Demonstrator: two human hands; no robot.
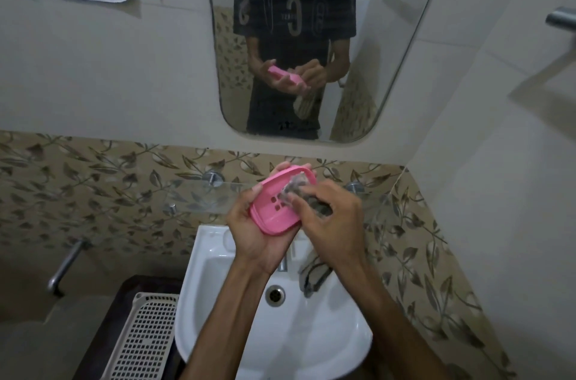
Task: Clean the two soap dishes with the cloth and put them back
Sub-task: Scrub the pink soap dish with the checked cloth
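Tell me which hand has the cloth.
The right hand grips the cloth, rubbing inside the pink dish; the left hand only cradles that dish.

Home bathroom from what I see. White wall-hung washbasin [274,311] with drain and tap, rounded mirror [299,36] above it, glass shelf [199,195] on chrome pegs between the 2. Cream wall tiles with a leaf-pattern tile band [93,180] at basin height. Chrome spout [65,267] low on the wall at left, towel bar [561,18] at right, perforated plastic basket [143,336] beside basin.
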